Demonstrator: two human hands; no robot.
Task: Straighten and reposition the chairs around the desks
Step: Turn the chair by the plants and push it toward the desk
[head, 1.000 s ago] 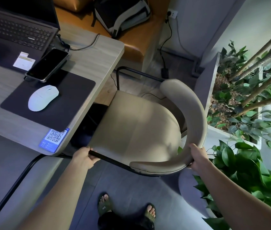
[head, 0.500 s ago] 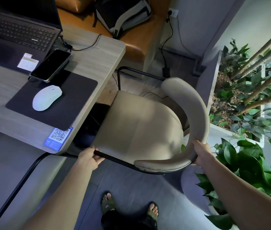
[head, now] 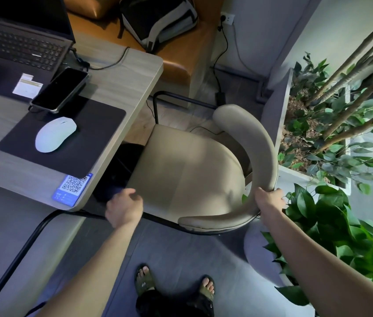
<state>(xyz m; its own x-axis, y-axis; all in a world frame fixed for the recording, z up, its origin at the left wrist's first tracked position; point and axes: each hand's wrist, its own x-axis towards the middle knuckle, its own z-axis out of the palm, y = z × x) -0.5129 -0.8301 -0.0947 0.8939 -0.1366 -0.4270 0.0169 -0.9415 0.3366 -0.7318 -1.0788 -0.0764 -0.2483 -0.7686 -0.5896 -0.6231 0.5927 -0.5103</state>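
A beige padded chair (head: 190, 170) with a curved backrest and a black metal frame stands at the right end of a light wood desk (head: 121, 88), its seat partly under the desk edge. My right hand (head: 269, 199) grips the lower end of the curved backrest. My left hand (head: 125, 208) hovers at the seat's front left corner, fingers loosely curled, above the black frame bar and holding nothing.
On the desk lie a laptop (head: 18, 42), a phone (head: 59, 89), a white mouse (head: 55, 133) on a dark mat and a QR sticker (head: 72, 188). Leafy plants (head: 332, 156) in a planter crowd the chair's right side. A brown bench with a backpack (head: 158, 17) stands behind. My sandalled feet are below.
My left hand has let go of the chair's frame bar and lifted slightly to the right. The right hand keeps its grip on the backrest. The chair has barely shifted.
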